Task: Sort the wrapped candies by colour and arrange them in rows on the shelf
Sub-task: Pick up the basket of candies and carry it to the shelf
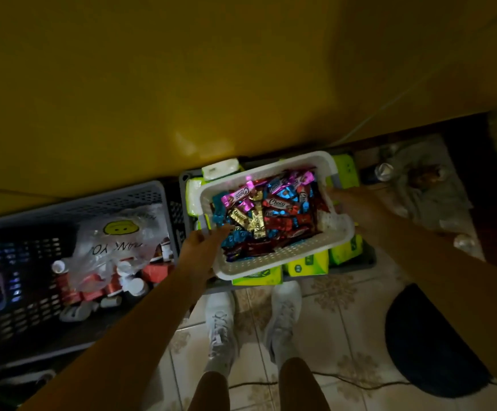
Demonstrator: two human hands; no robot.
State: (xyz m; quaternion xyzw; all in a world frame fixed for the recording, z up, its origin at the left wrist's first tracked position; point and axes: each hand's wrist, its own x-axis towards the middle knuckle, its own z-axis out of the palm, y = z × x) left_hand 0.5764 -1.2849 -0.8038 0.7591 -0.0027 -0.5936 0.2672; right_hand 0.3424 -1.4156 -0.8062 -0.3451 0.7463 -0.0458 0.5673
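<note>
Over tiles [345, 307], left hand [202, 250] and right hand [354, 206] grip candy basket's [271, 262] opposite sides.

White basket [286, 261], dotted with perforations, and the candies [271, 209] flash foil pink, blue, red and gold! Lime-green packets [306, 266]. A grey lattice-walled crate [72, 207], a clear bag [116, 247] printed with a yellow smiley face. White sneakers [220, 318] on cream floor tiles [339, 315] with brown floral motifs. Mustard-yellow wall [182, 84].

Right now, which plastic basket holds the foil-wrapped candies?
The small white perforated basket, held by the left hand and right hand; the big grey crate beside it holds a smiley bag.
</note>
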